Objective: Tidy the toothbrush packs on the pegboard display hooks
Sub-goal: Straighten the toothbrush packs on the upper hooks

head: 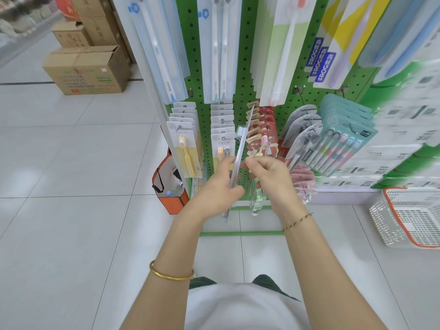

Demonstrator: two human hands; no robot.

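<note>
The left grip (220, 186) is closed around the lower end of a toothbrush pack (241, 144). It holds the pack edge-on with the top tilted up toward the hook of red packs (262, 134), probably so its hanging hole can be threaded onto that row. Just beside it, the right grip (269, 177) is narrowed to a thumb-and-fingertip pinch, but I cannot tell what it pinches. Behind, the green pegboard (244, 67) carries neighbouring rows, and a basket (385, 225) sits on the floor.
</note>
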